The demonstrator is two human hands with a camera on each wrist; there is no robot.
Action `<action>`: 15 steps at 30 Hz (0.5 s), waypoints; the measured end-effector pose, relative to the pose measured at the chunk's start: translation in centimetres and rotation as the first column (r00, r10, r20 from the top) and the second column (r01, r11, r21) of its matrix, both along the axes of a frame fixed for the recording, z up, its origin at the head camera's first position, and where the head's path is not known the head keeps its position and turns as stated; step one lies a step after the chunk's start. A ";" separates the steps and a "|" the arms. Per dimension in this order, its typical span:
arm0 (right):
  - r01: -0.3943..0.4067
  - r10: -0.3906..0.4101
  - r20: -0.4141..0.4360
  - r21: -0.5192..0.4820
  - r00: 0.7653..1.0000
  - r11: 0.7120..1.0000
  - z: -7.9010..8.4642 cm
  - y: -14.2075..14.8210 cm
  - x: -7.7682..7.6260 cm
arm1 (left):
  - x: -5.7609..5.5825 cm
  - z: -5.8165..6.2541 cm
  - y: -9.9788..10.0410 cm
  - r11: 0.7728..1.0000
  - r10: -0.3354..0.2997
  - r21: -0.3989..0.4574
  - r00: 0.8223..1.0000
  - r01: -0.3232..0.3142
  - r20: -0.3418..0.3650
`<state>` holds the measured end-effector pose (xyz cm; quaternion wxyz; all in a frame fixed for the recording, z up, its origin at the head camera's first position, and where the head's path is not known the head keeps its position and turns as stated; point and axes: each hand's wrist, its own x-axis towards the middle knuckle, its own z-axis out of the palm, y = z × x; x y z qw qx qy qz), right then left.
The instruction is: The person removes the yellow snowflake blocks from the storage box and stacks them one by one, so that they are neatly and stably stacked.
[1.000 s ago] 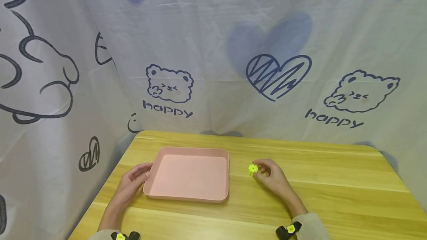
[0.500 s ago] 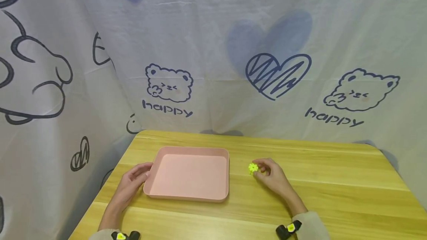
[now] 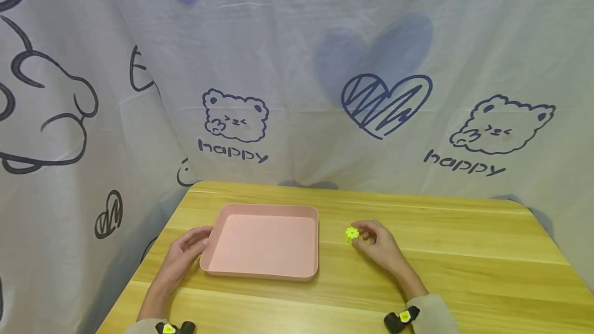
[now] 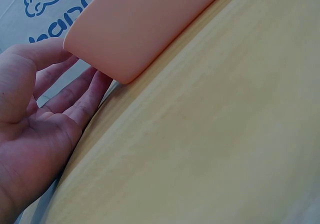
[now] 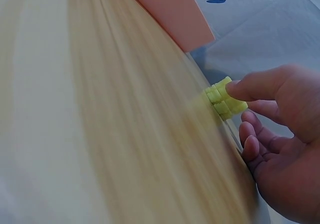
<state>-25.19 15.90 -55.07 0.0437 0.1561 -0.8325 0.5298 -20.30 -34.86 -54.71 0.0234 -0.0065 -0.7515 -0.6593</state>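
A pink rectangular tray [image 3: 262, 246] lies flat on the wooden table. At its left side my left hand [image 3: 178, 257] rests with thumb and fingertips against the outer wall; the left wrist view shows the fingers [image 4: 70, 96] nearly straight beside the tray's corner. To the right of the tray, my right hand [image 3: 381, 249] pinches a small bright yellow-green flower-shaped plastic piece [image 3: 351, 233] between thumb and index finger. In the right wrist view this piece [image 5: 218, 98] looks thick and ridged, close to the tabletop. The other right fingers curl loosely beneath.
The wooden table [image 3: 464, 256] has rounded back corners. A pale curtain [image 3: 297, 66] printed with hearts, bears and words hangs behind it and along its left. Each wrist carries a small black camera, such as the right wrist camera [image 3: 401, 319].
The head view has turned very slightly, shifting the curtain's left part leftward. Both hands, the tray and the yellow-green piece stay in place.
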 end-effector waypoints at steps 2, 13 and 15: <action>-0.001 0.001 0.006 -0.009 1.000 1.000 0.0 0.1 0.0 | -0.1 0.0 0.1 1.000 -0.004 -0.002 1.000 0.004 0.004; 0.043 -0.043 0.066 0.003 0.997 0.999 0.9 1.2 1.1 | -0.1 -0.1 0.0 1.000 -0.001 -0.021 1.000 0.001 0.008; 0.055 -0.056 0.069 0.016 0.996 0.998 1.1 1.6 1.5 | -0.1 -0.2 -0.1 0.999 0.001 -0.032 1.000 -0.001 0.007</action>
